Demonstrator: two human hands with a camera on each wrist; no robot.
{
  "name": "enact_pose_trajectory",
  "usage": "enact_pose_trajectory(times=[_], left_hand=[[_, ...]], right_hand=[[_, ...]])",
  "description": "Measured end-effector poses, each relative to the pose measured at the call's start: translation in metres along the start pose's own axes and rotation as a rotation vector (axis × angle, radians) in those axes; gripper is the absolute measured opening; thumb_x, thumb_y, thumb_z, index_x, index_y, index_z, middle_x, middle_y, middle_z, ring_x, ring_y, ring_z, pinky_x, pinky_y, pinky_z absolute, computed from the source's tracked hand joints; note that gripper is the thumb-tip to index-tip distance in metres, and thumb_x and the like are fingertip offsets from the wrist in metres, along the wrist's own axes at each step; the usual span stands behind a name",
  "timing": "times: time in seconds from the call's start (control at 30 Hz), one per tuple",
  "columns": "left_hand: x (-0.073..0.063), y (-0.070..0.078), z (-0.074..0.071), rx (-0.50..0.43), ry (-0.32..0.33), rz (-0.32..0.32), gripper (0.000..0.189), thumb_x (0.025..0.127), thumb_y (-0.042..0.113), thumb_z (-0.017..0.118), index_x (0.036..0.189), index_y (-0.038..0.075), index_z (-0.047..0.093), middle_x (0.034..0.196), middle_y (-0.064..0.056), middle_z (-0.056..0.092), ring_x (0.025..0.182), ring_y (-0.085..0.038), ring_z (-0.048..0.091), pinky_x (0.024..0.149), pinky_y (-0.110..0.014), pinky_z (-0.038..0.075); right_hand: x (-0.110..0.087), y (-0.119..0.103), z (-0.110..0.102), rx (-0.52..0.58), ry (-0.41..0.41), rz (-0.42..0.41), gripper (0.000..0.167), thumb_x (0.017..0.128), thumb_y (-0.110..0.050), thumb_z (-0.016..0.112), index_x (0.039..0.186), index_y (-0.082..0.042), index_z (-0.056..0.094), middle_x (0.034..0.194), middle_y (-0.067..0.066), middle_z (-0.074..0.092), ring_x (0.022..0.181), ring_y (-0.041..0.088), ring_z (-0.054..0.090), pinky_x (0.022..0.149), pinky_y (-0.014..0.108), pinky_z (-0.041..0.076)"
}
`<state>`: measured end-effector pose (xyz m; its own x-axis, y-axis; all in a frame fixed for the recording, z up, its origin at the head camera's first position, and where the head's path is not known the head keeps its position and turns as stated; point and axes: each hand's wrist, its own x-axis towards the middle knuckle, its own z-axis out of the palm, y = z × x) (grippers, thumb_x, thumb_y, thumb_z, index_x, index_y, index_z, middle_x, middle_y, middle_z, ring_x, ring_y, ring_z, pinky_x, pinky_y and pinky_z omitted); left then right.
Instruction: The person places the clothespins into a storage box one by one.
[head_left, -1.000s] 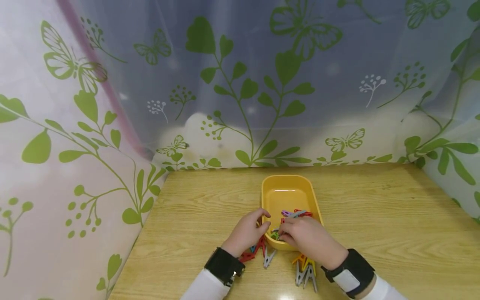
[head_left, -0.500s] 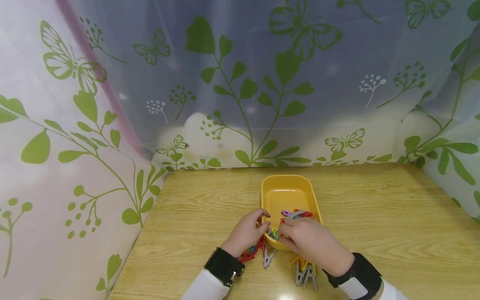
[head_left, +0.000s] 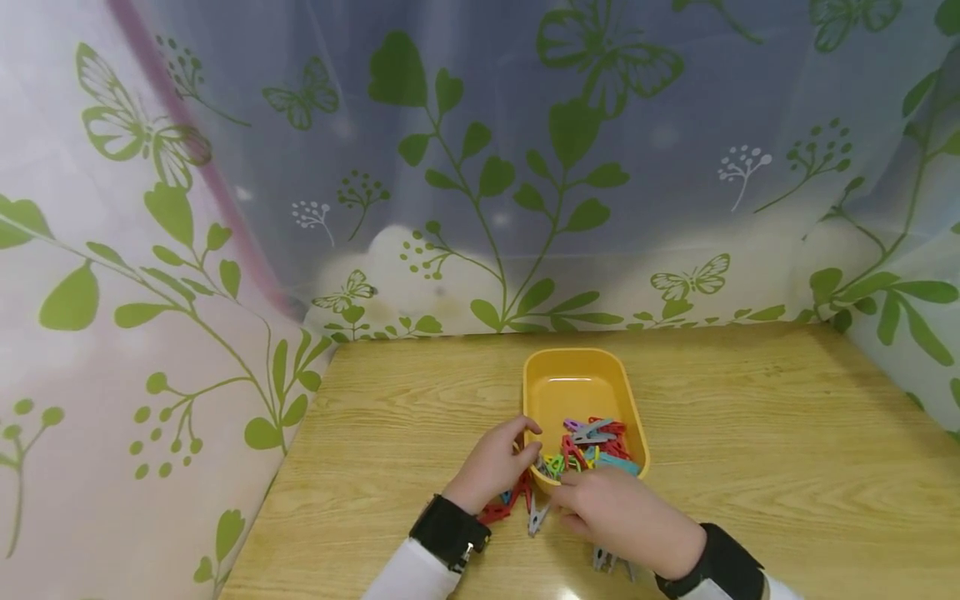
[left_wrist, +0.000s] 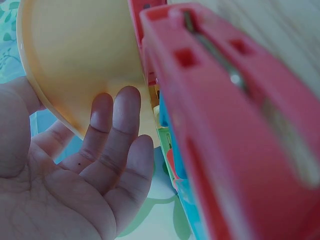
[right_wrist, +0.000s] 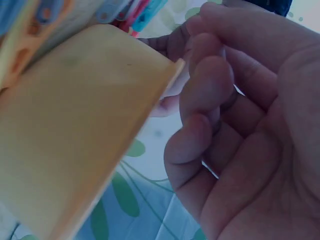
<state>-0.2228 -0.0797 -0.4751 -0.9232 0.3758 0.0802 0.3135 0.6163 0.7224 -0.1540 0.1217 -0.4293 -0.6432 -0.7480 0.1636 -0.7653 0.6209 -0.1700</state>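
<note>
A yellow plastic basin (head_left: 573, 367) stands on the wooden table, with several coloured clothes pegs (head_left: 592, 432) heaped in its near part. My left hand (head_left: 491, 462) holds the basin's left rim; thumb and index finger reach over it, while the other fingers (left_wrist: 125, 115) lie along the outer wall. Close to that hand, a red clothes peg (left_wrist: 200, 100) fills much of the left wrist view. At the basin's near rim is my right hand (head_left: 626, 512), fingers loosely curled. In the right wrist view no peg shows between its fingers (right_wrist: 207, 85).
On the table, red pegs (head_left: 497, 510) and a grey peg (head_left: 537, 518) lie left of the basin's near end. More grey pegs (head_left: 603, 558) lie in front, partly under my right hand. A leaf-patterned curtain (head_left: 480, 208) encloses the table's back and sides.
My right hand has come out of the basin toward me, over its near rim, uncovering more pegs inside. It now covers the orange and yellow pegs in front. My left hand has stayed put.
</note>
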Motion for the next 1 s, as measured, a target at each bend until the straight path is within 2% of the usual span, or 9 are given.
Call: enact_pose_trajectory(times=[0.13, 0.27, 0.5, 0.83, 1.0], left_hand=[[-0.001, 0.0, 0.0, 0.002, 0.002, -0.004, 0.022, 0.103, 0.02, 0.064, 0.122, 0.01, 0.065, 0.084, 0.003, 0.054, 0.071, -0.008, 0.051, 0.059, -0.023, 0.042], [-0.001, 0.001, 0.0, 0.015, 0.002, -0.008, 0.022, 0.103, 0.022, 0.064, 0.122, 0.012, 0.066, 0.086, 0.003, 0.054, 0.073, -0.008, 0.052, 0.061, -0.024, 0.044], [0.0, 0.0, 0.001, 0.017, 0.007, -0.013, 0.023, 0.103, 0.022, 0.065, 0.123, 0.012, 0.066, 0.086, 0.003, 0.055, 0.074, -0.009, 0.052, 0.062, -0.024, 0.044], [0.001, -0.001, 0.002, 0.017, 0.006, -0.012, 0.023, 0.103, 0.021, 0.065, 0.123, 0.012, 0.066, 0.087, 0.003, 0.055, 0.075, -0.009, 0.053, 0.063, -0.024, 0.044], [0.001, -0.001, 0.002, 0.014, 0.006, -0.013, 0.023, 0.103, 0.022, 0.065, 0.123, 0.012, 0.066, 0.086, 0.003, 0.055, 0.075, -0.009, 0.053, 0.063, -0.024, 0.044]], right_hand=[[-0.009, 0.006, 0.003, 0.051, -0.062, 0.04, 0.014, 0.09, -0.015, 0.078, 0.083, -0.021, 0.067, 0.074, -0.016, 0.05, 0.06, -0.001, 0.038, 0.058, 0.021, 0.036], [-0.02, 0.013, 0.008, 0.084, -0.082, 0.061, 0.019, 0.091, -0.015, 0.078, 0.08, -0.022, 0.064, 0.075, -0.017, 0.05, 0.064, -0.002, 0.04, 0.061, 0.021, 0.038], [-0.037, 0.023, 0.015, 0.075, -0.118, 0.106, 0.01, 0.093, -0.019, 0.077, 0.087, -0.024, 0.07, 0.081, -0.018, 0.059, 0.068, -0.004, 0.048, 0.061, 0.024, 0.046], [-0.05, 0.03, 0.023, 0.03, -0.08, 0.101, 0.01, 0.092, -0.02, 0.078, 0.089, -0.025, 0.069, 0.083, -0.02, 0.059, 0.07, -0.005, 0.048, 0.062, 0.023, 0.045], [-0.051, 0.032, 0.024, 0.059, -0.088, 0.08, 0.009, 0.092, -0.021, 0.078, 0.092, -0.028, 0.073, 0.086, -0.02, 0.06, 0.073, -0.006, 0.051, 0.064, 0.023, 0.047]])
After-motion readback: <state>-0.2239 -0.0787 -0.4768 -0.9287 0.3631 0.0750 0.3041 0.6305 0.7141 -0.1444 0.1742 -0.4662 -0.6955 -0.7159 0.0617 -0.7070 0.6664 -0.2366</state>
